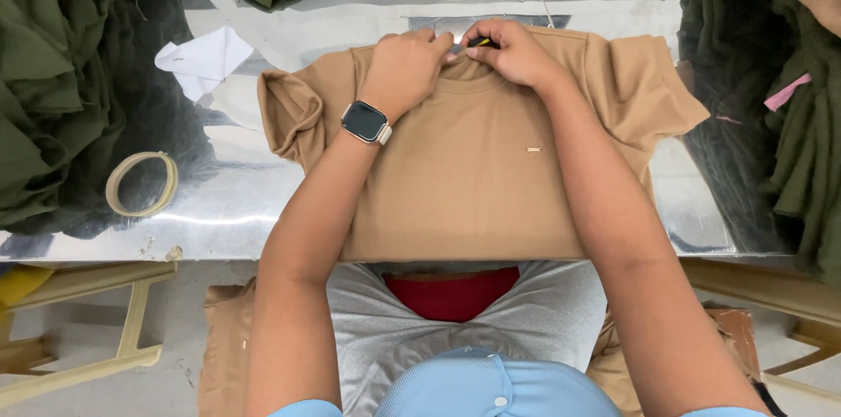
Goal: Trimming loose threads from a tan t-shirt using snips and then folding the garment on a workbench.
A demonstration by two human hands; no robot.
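Table: shiny metal top (236, 207), pretty reflective, wooden frame under it.
Shirt: tan t-shirt (473, 180) flat in the middle, hem hanging over the near edge; small pale tag on the chest.
Left hand (405, 67): closed down on the collar.
Right hand (517, 53): pinching a small dark tool (478, 42) at the collar.
Sides: olive garment piles (53, 84) crowd both ends.
Extras: tape ring (142, 182), white paper scrap (203, 58) on the left.

Shiny metal table (254, 207) bearing a tan T-shirt (473, 180) spread flat, olive garment heaps at left (53, 93) and right (780, 119), a white paper scrap (203, 58), a tape roll (140, 182).
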